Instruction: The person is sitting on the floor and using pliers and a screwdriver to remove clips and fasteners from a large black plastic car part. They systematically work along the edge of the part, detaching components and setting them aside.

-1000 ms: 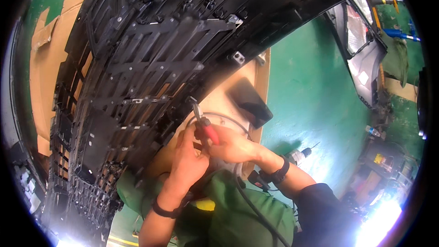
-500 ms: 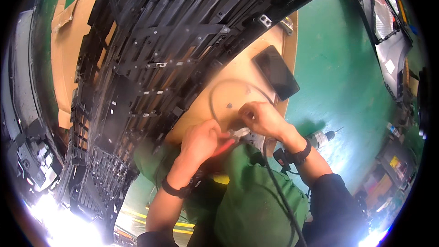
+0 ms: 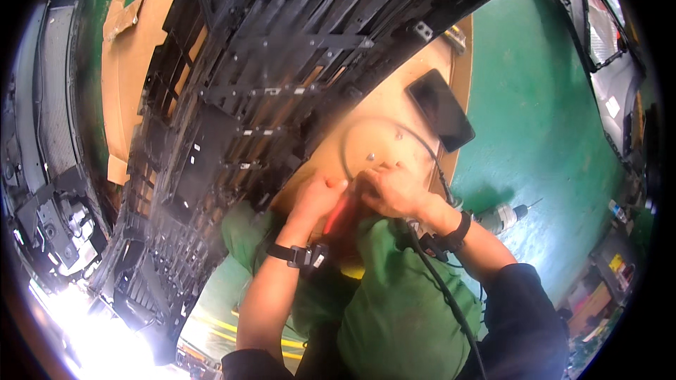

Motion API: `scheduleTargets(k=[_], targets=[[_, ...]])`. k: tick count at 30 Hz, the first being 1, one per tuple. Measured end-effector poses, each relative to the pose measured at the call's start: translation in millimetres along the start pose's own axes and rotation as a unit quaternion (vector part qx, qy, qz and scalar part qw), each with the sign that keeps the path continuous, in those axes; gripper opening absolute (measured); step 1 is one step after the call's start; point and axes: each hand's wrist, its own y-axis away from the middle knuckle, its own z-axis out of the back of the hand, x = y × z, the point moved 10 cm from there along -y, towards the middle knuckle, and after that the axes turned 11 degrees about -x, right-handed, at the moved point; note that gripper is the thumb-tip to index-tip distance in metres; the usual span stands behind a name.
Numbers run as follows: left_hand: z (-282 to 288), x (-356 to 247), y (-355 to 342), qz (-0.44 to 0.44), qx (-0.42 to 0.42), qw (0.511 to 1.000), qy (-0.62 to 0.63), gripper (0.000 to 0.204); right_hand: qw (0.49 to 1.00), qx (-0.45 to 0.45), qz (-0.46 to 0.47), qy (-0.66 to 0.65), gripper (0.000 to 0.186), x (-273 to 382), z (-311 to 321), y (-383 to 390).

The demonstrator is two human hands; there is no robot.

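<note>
Red-handled pliers (image 3: 338, 215) show between my two hands, above my green-clad lap; their jaws are hidden now. My left hand (image 3: 317, 198) is closed with the thumb pressed on the fingers, right beside a red handle; whatever lies inside the fingers is hidden. My right hand (image 3: 393, 190) curls over the place where the pliers' head lies, its fingertips close to my left thumb; what it pinches cannot be made out. A thin dark cable (image 3: 380, 119) loops just beyond both hands and runs down past my right wrist.
A large black slatted plastic part (image 3: 232, 98) slants across the left and top. On the cardboard ahead lies a black tablet or phone (image 3: 441, 110). A cordless drill (image 3: 501, 218) rests on the green floor (image 3: 521, 98) at the right. Vehicle panels (image 3: 607, 77) stand farther right.
My hands have come closer together, and the right one now covers the pliers' metal jaws, which showed before. The whole view has shifted slightly, with the surroundings moving to the right.
</note>
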Motion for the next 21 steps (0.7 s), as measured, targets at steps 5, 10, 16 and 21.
scheduleTargets(k=[5,10,16,21], targets=[[25,-18,15,-0.041,-0.079,0.995,-0.053,0.022,0.989,-0.106,0.048,0.087,0.038,-3,3,0],[77,-50,45,-0.086,-0.085,0.983,0.137,0.039,0.923,-0.027,-0.216,-0.317,0.042,-49,27,-9],[61,19,52,-0.001,0.086,0.974,-0.211,0.045,0.911,-0.020,-0.241,-0.334,0.033,-49,25,-12],[16,77,48,-0.023,0.100,0.955,-0.277,0.046,0.922,-0.031,-0.223,-0.316,0.025,-49,25,-18]])
